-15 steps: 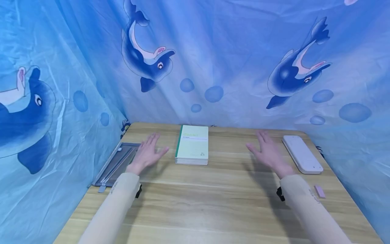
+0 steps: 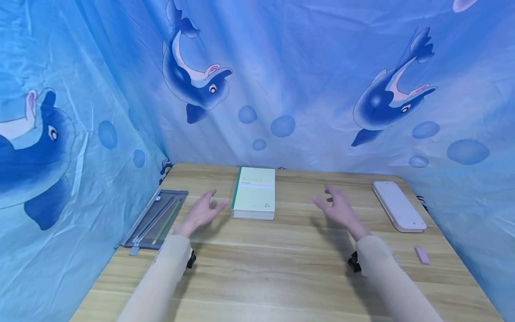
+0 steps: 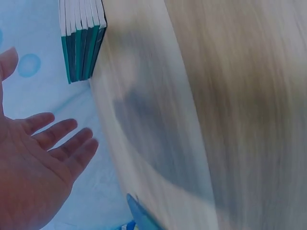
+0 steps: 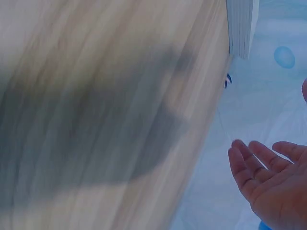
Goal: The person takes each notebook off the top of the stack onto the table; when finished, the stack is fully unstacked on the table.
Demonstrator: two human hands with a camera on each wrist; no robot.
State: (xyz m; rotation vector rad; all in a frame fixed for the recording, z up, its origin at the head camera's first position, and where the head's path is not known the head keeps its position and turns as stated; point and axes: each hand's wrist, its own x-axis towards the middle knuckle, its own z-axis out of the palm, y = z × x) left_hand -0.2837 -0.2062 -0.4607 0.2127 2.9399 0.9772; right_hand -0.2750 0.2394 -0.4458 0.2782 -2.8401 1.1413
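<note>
A stack of several pale green notebooks [image 2: 254,190] with dark green spines lies at the back middle of the table; its spine side shows in the left wrist view as green edges [image 3: 82,52]. My left hand [image 2: 200,214] hovers left of the stack, palm facing inward, thumb apart from the relaxed fingers, holding nothing. To the right of the stack, my right hand [image 2: 339,209] is held above the table in the same way, also with nothing in it. Neither hand touches the notebooks. In the right wrist view the fingers [image 4: 259,163] are loosely extended.
On the left lies a grey mesh pouch [image 2: 162,199] with pencils inside, one green [image 2: 166,222]. At the right are a white pencil case [image 2: 398,205] and a small pink eraser [image 2: 422,255]. A blue dolphin-print curtain [image 2: 306,89] hangs behind the wooden table [image 2: 265,277].
Both hands have moved inward, closer to the notebook stack, and their fingers have bent slightly. The green pencil in the pouch has come into view beside my left hand.
</note>
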